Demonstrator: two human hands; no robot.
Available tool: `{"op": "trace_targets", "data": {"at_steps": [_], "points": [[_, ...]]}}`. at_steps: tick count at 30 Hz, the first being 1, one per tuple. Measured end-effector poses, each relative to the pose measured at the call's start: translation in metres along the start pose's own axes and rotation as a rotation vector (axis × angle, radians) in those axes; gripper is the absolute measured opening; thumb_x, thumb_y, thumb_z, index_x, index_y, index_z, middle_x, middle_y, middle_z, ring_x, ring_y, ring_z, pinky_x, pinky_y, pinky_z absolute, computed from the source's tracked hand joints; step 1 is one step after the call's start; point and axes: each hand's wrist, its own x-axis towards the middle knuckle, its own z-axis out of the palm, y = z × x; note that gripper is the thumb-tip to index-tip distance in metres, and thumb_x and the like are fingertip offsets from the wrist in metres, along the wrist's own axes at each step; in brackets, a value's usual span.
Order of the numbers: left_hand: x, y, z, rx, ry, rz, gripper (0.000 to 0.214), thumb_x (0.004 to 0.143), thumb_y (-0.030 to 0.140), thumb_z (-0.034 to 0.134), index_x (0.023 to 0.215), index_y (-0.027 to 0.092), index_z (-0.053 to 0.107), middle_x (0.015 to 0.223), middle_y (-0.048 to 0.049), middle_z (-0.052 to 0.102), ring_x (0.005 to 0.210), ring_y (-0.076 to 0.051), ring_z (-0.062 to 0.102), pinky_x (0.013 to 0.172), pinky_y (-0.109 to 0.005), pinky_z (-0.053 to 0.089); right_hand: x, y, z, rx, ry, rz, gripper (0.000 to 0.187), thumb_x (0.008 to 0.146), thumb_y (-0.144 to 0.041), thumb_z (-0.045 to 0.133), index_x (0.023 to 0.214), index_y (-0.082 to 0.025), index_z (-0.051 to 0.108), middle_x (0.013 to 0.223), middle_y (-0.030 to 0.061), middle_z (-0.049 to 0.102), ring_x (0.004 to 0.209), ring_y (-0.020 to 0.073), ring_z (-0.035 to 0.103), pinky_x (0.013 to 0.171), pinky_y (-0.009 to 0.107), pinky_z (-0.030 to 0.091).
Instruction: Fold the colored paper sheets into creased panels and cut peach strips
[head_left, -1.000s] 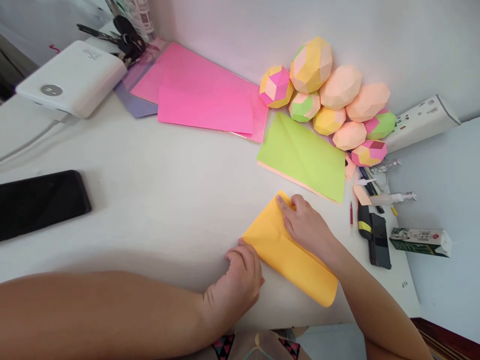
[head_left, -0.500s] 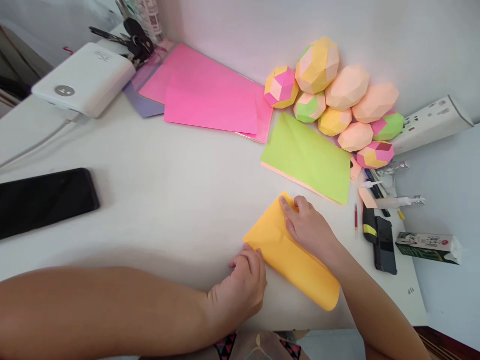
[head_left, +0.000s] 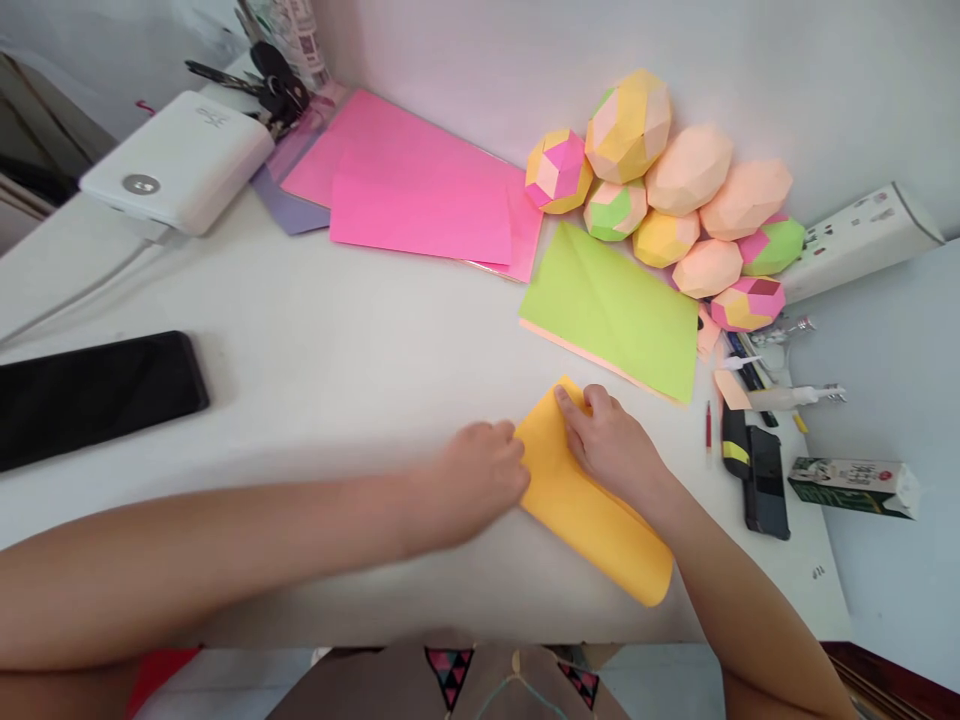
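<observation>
A sheet of yellow paper (head_left: 581, 515) lies folded over on the white desk in front of me, its lower right end curving in a loose roll. My right hand (head_left: 611, 440) holds it down, index fingertip pressed on the upper corner and the other fingers bent. Against the paper's left edge is my left hand (head_left: 484, 480), closed and slightly blurred, covering the left corner. Its fingertips are hidden, so whether they pinch anything does not show. Just beyond my right hand rests a stack of green paper (head_left: 611, 310) with a peach layer under it.
Pink sheets (head_left: 424, 210) lie at the back. Faceted paper eggs (head_left: 688, 170) are heaped by the wall. A power bank (head_left: 180, 160) with a cable and a black phone (head_left: 105, 400) occupy the left. On the right are a box cutter (head_left: 735, 440) and a drink carton (head_left: 851, 487).
My left hand has moved up along the paper's left edge and now covers the left corner. My right hand keeps its hold on the upper corner. The view has shifted slightly.
</observation>
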Motion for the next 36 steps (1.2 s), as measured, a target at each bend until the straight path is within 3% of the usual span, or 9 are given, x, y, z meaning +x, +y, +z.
{"op": "trace_targets", "data": {"at_steps": [3, 6, 9, 16, 20, 24, 26, 29, 36], "points": [[0.008, -0.032, -0.009, -0.121, 0.011, -0.007, 0.005, 0.079, 0.022, 0.064, 0.081, 0.019, 0.067, 0.103, -0.0092, 0.06, 0.101, -0.025, 0.052, 0.081, -0.037, 0.042, 0.0, 0.0, -0.001, 0.014, 0.0, -0.002, 0.048, 0.094, -0.024, 0.033, 0.141, -0.018, 0.035, 0.102, 0.013, 0.047, 0.075, 0.0189, 0.048, 0.053, 0.026, 0.035], [0.01, -0.046, -0.011, -0.161, -0.04, -0.05, 0.039, 0.074, 0.036, 0.071, 0.11, 0.023, 0.063, 0.138, -0.011, 0.042, 0.132, -0.035, 0.027, 0.105, -0.047, 0.025, -0.001, 0.0, -0.001, 0.029, 0.004, -0.002, 0.048, 0.093, -0.024, 0.034, 0.141, -0.018, 0.035, 0.104, 0.0132, 0.047, 0.077, 0.0193, 0.049, 0.054, 0.026, 0.036], [0.009, -0.049, -0.01, -0.205, -0.134, -0.063, 0.06, 0.079, 0.035, 0.065, 0.135, 0.03, 0.044, 0.155, -0.0095, 0.017, 0.142, -0.037, 0.003, 0.11, -0.052, 0.011, -0.001, 0.0, -0.002, 0.048, 0.012, -0.004, 0.048, 0.093, -0.024, 0.035, 0.141, -0.018, 0.036, 0.105, 0.0133, 0.047, 0.08, 0.0198, 0.05, 0.056, 0.026, 0.038], [0.011, -0.057, -0.01, -0.237, -0.213, -0.037, 0.068, 0.08, 0.03, 0.058, 0.142, 0.036, 0.032, 0.158, -0.0031, 0.002, 0.142, -0.032, -0.008, 0.112, -0.052, 0.006, 0.0, 0.01, -0.007, 0.141, -0.025, -0.019, 0.048, 0.094, -0.026, 0.035, 0.141, -0.017, 0.036, 0.107, 0.0133, 0.048, 0.082, 0.0198, 0.054, 0.06, 0.028, 0.044], [0.01, -0.057, -0.013, -0.264, -0.237, -0.051, 0.068, 0.08, 0.029, 0.056, 0.143, 0.036, 0.03, 0.157, -0.0028, -0.001, 0.142, -0.03, -0.01, 0.113, -0.051, 0.005, -0.024, 0.012, -0.027, 0.136, 0.013, -0.04, 0.046, 0.093, -0.028, 0.041, 0.137, -0.013, 0.041, 0.119, 0.018, 0.049, 0.101, 0.0266, 0.053, 0.077, 0.039, 0.049], [0.009, -0.056, -0.014, -0.281, -0.237, -0.052, 0.067, 0.081, 0.03, 0.056, 0.143, 0.035, 0.03, 0.157, -0.0022, 0.0, 0.142, -0.03, -0.011, 0.113, -0.051, 0.004, -0.059, -0.023, -0.039, 0.107, 0.156, -0.204, 0.04, 0.091, -0.025, 0.042, 0.129, -0.014, 0.049, 0.123, 0.0196, 0.05, 0.111, 0.0309, 0.048, 0.085, 0.045, 0.046], [0.009, -0.057, -0.013, -0.276, -0.238, -0.053, 0.067, 0.081, 0.03, 0.055, 0.143, 0.035, 0.03, 0.157, -0.0018, 0.0, 0.142, -0.03, -0.011, 0.113, -0.052, 0.004, -0.067, -0.049, -0.034, 0.104, 0.172, -0.298, 0.041, 0.088, -0.026, 0.047, 0.128, -0.015, 0.05, 0.12, 0.0194, 0.052, 0.11, 0.0329, 0.048, 0.082, 0.046, 0.046], [0.009, -0.058, -0.011, -0.264, -0.234, -0.042, 0.067, 0.082, 0.03, 0.054, 0.143, 0.035, 0.028, 0.157, -0.0018, -0.002, 0.142, -0.029, -0.014, 0.113, -0.052, 0.003, -0.063, -0.079, -0.019, 0.045, 0.149, -0.291, 0.041, 0.087, -0.025, 0.049, 0.127, -0.015, 0.051, 0.116, 0.0174, 0.055, 0.105, 0.0321, 0.048, 0.079, 0.044, 0.046], [0.01, -0.06, -0.008, -0.285, -0.239, -0.035, 0.069, 0.079, 0.032, 0.054, 0.143, 0.037, 0.029, 0.157, 0.0036, -0.003, 0.141, -0.028, -0.013, 0.114, -0.051, 0.002, -0.042, -0.088, -0.005, -0.003, 0.281, -0.245, 0.04, 0.083, -0.016, 0.051, 0.123, -0.018, 0.053, 0.095, 0.012, 0.056, 0.084, 0.025, 0.047, 0.065, 0.037, 0.04]]}}
